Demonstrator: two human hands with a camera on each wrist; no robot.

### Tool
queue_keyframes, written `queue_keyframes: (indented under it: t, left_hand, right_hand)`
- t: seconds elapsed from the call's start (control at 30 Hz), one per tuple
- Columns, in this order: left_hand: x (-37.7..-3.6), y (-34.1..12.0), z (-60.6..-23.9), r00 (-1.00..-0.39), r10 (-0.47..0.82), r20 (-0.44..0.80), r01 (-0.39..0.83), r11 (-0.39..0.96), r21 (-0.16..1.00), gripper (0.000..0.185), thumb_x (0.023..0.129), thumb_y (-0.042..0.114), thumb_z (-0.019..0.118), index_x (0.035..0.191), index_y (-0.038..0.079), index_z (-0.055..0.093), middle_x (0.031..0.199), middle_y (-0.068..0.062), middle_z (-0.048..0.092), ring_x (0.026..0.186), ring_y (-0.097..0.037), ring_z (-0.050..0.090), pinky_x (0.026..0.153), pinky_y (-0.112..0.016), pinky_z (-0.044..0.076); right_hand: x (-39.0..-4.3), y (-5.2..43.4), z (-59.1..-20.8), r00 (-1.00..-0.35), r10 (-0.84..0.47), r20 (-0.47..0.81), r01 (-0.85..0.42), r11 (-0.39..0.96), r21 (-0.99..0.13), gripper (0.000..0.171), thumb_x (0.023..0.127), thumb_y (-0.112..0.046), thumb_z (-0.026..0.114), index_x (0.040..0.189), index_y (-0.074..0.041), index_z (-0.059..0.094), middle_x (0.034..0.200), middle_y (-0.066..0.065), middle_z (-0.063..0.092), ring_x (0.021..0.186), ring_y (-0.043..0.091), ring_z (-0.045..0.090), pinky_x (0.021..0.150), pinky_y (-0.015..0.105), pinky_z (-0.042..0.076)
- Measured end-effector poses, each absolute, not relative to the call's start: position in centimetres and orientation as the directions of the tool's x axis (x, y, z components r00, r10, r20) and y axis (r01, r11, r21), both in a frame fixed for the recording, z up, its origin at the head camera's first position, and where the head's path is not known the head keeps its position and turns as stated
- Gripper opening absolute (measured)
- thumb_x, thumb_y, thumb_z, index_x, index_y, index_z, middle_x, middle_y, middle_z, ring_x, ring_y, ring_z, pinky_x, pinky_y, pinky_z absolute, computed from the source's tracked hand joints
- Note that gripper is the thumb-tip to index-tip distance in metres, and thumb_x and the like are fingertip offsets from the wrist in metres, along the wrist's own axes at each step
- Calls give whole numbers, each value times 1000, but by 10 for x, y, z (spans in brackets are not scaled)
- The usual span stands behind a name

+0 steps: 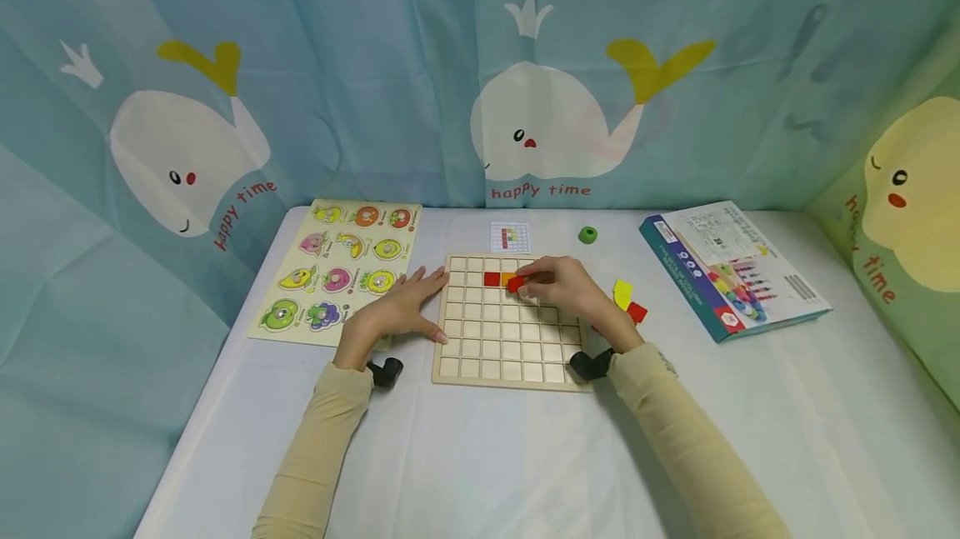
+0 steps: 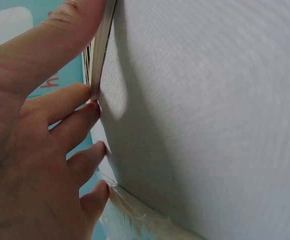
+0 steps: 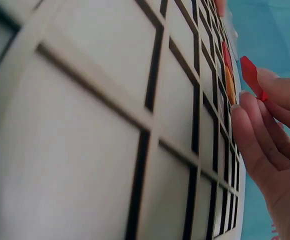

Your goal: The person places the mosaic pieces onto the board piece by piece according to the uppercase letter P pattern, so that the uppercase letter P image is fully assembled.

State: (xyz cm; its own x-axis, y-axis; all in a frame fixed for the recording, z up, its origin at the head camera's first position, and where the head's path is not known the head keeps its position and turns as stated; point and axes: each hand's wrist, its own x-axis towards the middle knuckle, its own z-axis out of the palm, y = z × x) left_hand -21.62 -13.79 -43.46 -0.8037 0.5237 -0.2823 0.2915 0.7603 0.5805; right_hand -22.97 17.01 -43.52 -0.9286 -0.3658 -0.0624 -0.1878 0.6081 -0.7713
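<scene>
Grid board: the pale wooden grid board (image 1: pixel 491 347) lies flat on the white table (image 1: pixel 465 464), its cells mostly bare.
Left hand: spread wide, the left hand (image 1: pixel 401 306) touches the grid board's left edge with thumb and fingertips.
Right hand: over the far half of the grid board, the right hand (image 1: pixel 564 285) pinches a tile between thumb and fingers.
Pinched tile: the held red tile (image 1: pixel 516 284) is tilted and raised off the grid board, near the orange cell.
Tiles in cells: a seated red tile (image 1: pixel 492 279) and an orange tile (image 1: pixel 507 276) sit side by side in the grid board's second row from its far edge.
Loose tiles: a yellow tile (image 1: pixel 622 294) and a loose red tile (image 1: pixel 637 312) lie right of the grid board.
Pattern card: the small gridded card (image 1: pixel 510 237) lies just beyond the grid board's far edge.
Green piece: a round green piece (image 1: pixel 588 235) sits beyond the grid board's far right corner.
Fruit board: the fruit puzzle board (image 1: pixel 337 260) lies left of the grid board.
Box: a printed toy box (image 1: pixel 738 272) lies well to the grid board's right.
</scene>
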Motion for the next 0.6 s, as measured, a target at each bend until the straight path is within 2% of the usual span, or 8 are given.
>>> queue_keyframes:
  t: [0.27, 0.6]
  left_hand:
    - [-218, -139, -436, -803, 525, -283, 299, 764, 572, 111, 80, 33, 89, 164, 6, 22, 173, -10, 15, 160, -36, 2, 130, -55, -2]
    - [-218, -138, -435, -802, 520, -293, 295, 772, 562, 110, 80, 33, 89, 164, 6, 23, 173, -10, 15, 160, -36, 3, 131, -54, -1]
  right_hand:
    - [-233, 153, -434, -905, -417, -86, -208, 609, -765, 31, 94, -14, 74, 123, -1, 74, 112, 13, 75, 95, 22, 70, 86, 35, 60]
    - [-237, 136, -433, -871, -487, -71, -295, 631, -717, 27, 94, -9, 73, 119, 0, 75, 120, 17, 73, 101, 24, 71, 88, 38, 60]
